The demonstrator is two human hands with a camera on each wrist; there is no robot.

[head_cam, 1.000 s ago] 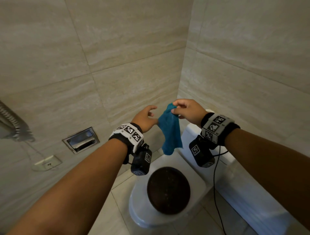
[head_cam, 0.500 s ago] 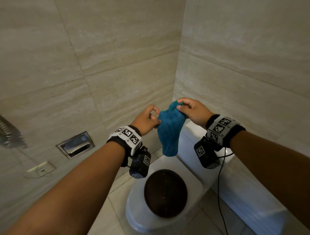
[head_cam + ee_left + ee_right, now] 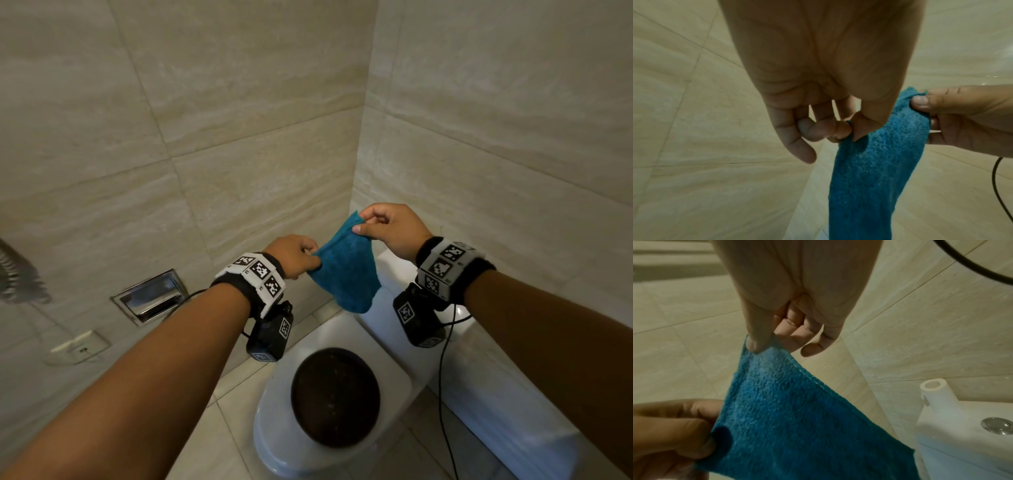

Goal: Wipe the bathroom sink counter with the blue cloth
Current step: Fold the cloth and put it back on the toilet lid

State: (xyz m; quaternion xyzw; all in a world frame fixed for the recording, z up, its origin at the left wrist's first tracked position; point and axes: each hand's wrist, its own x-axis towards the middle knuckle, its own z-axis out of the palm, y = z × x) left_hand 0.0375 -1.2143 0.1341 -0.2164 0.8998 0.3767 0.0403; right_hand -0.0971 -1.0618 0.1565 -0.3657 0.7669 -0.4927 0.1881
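While you are pinching the blue cloth (image 3: 346, 270) at two upper corners, left hand (image 3: 291, 255) and right hand (image 3: 390, 228), it is hanging soft, light, limp.

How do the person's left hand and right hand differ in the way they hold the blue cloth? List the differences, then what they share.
Height: the right hand pinches the blue cloth at its highest corner; the left hand grips lower down.
Side: the left hand holds the cloth's left edge, the right hand its upper right corner.
Shared: both pinch the cloth with thumb and fingers, holding it spread in the air above the toilet.
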